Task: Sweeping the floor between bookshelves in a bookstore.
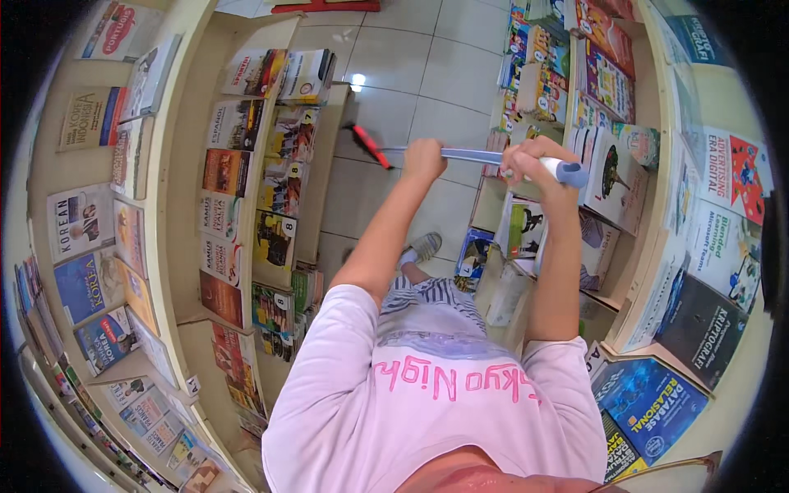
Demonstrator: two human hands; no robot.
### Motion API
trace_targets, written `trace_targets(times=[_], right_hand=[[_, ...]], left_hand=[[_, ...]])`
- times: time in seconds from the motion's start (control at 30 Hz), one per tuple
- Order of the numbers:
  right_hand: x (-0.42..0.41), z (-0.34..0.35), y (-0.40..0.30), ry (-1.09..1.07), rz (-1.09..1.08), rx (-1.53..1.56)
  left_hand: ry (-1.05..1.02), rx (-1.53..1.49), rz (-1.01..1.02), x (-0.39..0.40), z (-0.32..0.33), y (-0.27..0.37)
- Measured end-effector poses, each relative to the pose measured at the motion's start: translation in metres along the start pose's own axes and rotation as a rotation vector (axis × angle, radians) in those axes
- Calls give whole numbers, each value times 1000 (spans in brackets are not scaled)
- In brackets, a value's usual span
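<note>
Both my hands are on a long-handled floor-cleaning tool, a broom or a squeegee, which lies slantwise across the view ahead of me. Its blue-grey pole (471,154) ends on the right in a white grip with a blue cap. At the far left end is a narrow red head (372,146) with a dark edge, over the floor tiles. My left hand (425,158) is closed round the pole nearer the head. Higher up, by the white grip, my right hand (535,161) wraps the pole. Whether the head touches the floor cannot be told.
A tiled floor (447,74) runs between bookshelves. The left shelf (175,117) holds language books and stacked magazines (275,237). Close by my right arm, the right shelf (656,185) carries books and stacked workbooks (542,92). My sandalled foot (425,246) stands on the tiles.
</note>
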State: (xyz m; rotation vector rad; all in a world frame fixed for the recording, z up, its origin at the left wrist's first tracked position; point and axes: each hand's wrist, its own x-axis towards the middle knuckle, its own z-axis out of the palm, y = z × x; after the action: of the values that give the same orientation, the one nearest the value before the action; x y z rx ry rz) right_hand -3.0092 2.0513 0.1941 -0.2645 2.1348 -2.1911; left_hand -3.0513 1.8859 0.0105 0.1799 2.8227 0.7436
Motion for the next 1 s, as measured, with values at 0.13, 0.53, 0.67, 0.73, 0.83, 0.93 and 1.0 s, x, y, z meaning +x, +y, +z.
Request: trace_targets(times=[0.13, 0.53, 0.67, 0.73, 0.83, 0.93, 1.0], right_hand=[[6, 36, 36, 207, 186, 200], [72, 67, 122, 245, 216, 25], [122, 48, 86, 258, 159, -179], [132, 33, 63, 259, 138, -193], [128, 14, 20, 344, 118, -62], [132, 17, -1, 343, 51, 80], [141, 28, 19, 420, 157, 124]], left_hand=[[-153, 124, -21, -7, 5, -61], [-89, 47, -78, 101, 42, -134], [3, -45, 13, 158, 23, -93], [-33, -49, 20, 169, 11, -70], [2, -115, 186, 152, -15, -45], [-135, 14, 148, 131, -36, -39], [-256, 89, 94, 125, -43, -58]])
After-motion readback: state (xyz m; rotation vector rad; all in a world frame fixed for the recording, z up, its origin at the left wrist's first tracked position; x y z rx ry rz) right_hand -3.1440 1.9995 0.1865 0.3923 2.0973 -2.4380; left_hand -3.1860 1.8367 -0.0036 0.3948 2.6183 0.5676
